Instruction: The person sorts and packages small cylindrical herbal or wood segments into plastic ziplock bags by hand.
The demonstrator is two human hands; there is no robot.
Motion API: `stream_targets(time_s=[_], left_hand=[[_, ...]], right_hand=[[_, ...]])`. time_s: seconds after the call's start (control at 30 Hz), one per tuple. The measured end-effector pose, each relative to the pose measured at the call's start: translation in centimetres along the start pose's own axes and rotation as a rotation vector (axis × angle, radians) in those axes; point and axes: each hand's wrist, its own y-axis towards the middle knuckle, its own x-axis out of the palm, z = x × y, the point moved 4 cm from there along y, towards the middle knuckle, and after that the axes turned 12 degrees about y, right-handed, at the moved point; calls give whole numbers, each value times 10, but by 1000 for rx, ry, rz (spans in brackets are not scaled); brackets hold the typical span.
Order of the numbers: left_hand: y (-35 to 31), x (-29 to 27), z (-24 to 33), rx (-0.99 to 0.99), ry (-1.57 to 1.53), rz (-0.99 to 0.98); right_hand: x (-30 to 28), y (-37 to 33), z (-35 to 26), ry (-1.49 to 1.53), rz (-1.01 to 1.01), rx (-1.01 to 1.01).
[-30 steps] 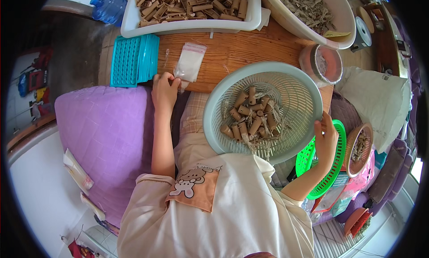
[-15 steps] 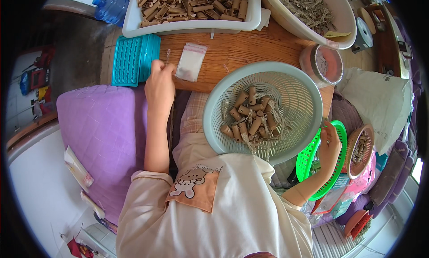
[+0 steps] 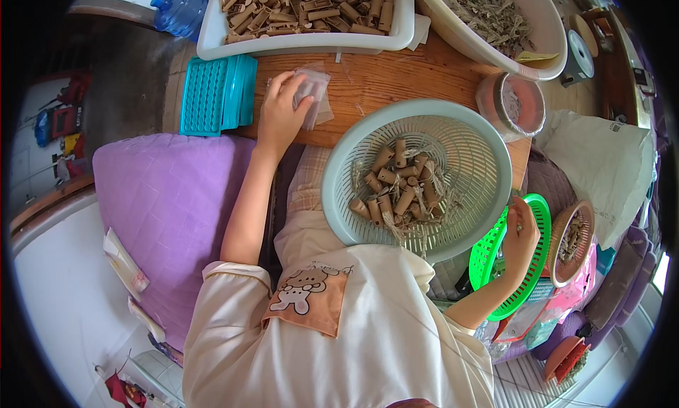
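Observation:
My left hand (image 3: 279, 117) is over the wooden table with its fingers apart. Its fingertips touch the edge of some small clear plastic bags (image 3: 316, 95). Beside that hand stands a stack of teal plastic trays (image 3: 218, 93). At the right, my right hand (image 3: 522, 232) is curled over a bright green plastic basket (image 3: 543, 217); what its closed fingers hold, if anything, is hidden. In front of me, a grey-green colander (image 3: 339, 150) contains several brown cardboard tubes (image 3: 407, 171) with clear, stringy plastic pieces among them.
A white bin (image 3: 304, 46) of brown tubes and a large pale basin (image 3: 488, 51) of stringy pieces line the table's far side. A lined round tub (image 3: 511, 104) stands at the right corner. A small brown basket (image 3: 571, 242) is beyond the green one.
My left hand has moved right and away from me, from beside the teal trays onto the plastic bags, and its fingers have spread. My right hand stays over the green basket.

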Motion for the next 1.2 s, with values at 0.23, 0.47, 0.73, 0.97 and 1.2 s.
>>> stream_targets(time_s=[0.23,0.47,0.73,0.97,1.2], left_hand=[[-8,15,-6,-94,214,89],[-4,10,-4,-281,72,-40],[-3,18,-20,-428,-166,-27],[0,4,-14,-308,-133,-5],[-9,-9,-23,-493,-510,-121]], right_hand=[[8,10,-19,-12,15,-80],[3,7,-21,-85,103,-234],[44,5,-66,85,64,-335],[131,3,-107,6,-329,-515],[175,-5,-101,-420,-383,-585]])
